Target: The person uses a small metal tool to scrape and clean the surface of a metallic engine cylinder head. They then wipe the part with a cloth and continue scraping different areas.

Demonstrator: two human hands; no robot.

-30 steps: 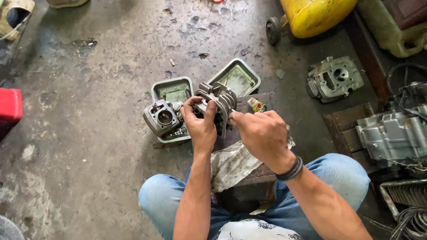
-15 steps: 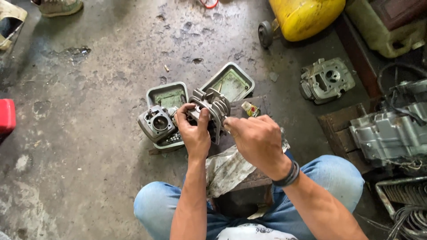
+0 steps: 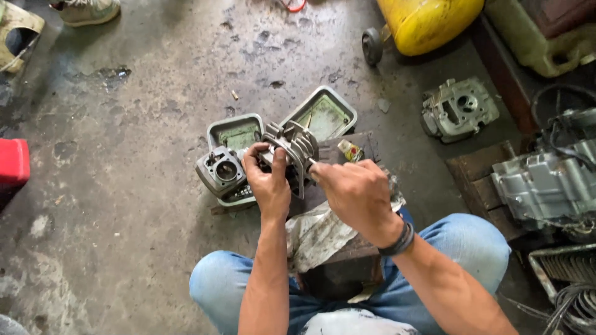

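Left hand: the left hand (image 3: pixel 268 183) is sitting at the centre of the frame, fingers curled tight around the near end of the finned cylinder (image 3: pixel 292 149), thumb lying up along its side.
Right hand: the right hand (image 3: pixel 355 192) is closing into a loose fist just right of centre, pinching a thin tool (image 3: pixel 312 164) whose tip is touching the fins; what kind of tool it is cannot be told.
Finned cylinder: it is being held above the floor at the middle of the frame, tilted, its fins facing the right hand.
Trays: two green rectangular trays are lying on the concrete just above the hands, the left tray (image 3: pixel 234 133) square to the frame, the right tray (image 3: pixel 323 115) turned on a slant.
Small package: a small yellow and red packet (image 3: pixel 351 151) is lying just right of the cylinder, beside the right tray.
Engine part, centre left: a grey metal casting (image 3: pixel 220 172) with a round bore is resting just left of the left hand.
Rag: a crumpled grey cloth (image 3: pixel 320 232) is draping over a dark block (image 3: pixel 344 270) between the knees.
Upper right: a yellow tank (image 3: pixel 428 22) with a small wheel is standing at the top edge; a grey cylinder head (image 3: pixel 458 111) is lying below it.
Right edge: a large grey engine case (image 3: pixel 546 186) is resting on a wooden block (image 3: pixel 478 170).
Left edge: a red container (image 3: pixel 12 164) is showing partly at the left edge.
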